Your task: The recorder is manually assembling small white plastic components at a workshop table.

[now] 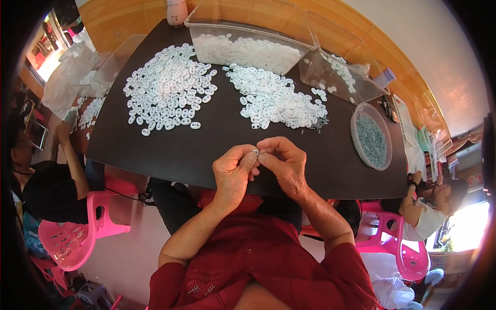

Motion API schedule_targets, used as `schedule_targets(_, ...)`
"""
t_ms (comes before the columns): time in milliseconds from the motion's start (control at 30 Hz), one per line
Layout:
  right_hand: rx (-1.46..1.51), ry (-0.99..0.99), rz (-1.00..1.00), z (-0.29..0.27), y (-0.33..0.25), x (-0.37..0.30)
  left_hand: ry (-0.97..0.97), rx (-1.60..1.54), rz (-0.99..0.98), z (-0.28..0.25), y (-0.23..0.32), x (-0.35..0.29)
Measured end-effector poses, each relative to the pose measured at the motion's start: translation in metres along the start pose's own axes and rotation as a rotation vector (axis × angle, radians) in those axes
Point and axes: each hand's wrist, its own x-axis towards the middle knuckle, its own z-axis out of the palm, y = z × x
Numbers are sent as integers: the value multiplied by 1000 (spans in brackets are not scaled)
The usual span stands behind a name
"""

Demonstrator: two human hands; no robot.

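Left hand [231, 168]: pinched on a small white plastic piece [256, 152], over the dark-brown desk [186, 155] toward six o'clock.
Right hand [284, 161]: fingers drawn together beside it; hold cannot be told.
Drop hazard: fingertip slip could lose the piece.
Mixing hazard: careless reaching could sweep loose slim grey pins [319, 123], two o'clock, among adjoining white oval plastic pieces [274, 98].

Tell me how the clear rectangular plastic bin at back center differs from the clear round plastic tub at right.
The clear rectangular plastic bin is long and straight-sided; the clear round plastic tub is circular. The bin is larger than the tub. The bin holds small white pieces; the tub, thin grey pieces. Both sit on the dark table.
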Motion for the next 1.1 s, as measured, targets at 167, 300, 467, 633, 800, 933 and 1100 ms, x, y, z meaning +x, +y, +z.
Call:
schedule_targets(167, -63, -7, -38, 0, 6, 0, 16, -78, -21, 1, -7, 2)
schedule_targets(300, -93, 14, -36, -3, 8, 0, 23, -179, -42, 0, -6, 5)
schedule_targets(467, -127, 30, -35, -3, 9, -1, 32, -182, -51, 0, -7, 6)
schedule_targets(633, -107, 23, -51, 1, 6, -1, 25, -173, -47, 2, -7, 5)
schedule_targets(800, -34, 17, -85, 6, 7, -1, 25, -154, -69, -1, -8, 2)
schedule_targets(933, -274, 63, -133, -11, 12, 6, 10, -150, -60, -2, -8, 3)
schedule_targets(1100, -771, 242, -305, -28, 9, 42, 38, -142, -45, -4, -9, 2)
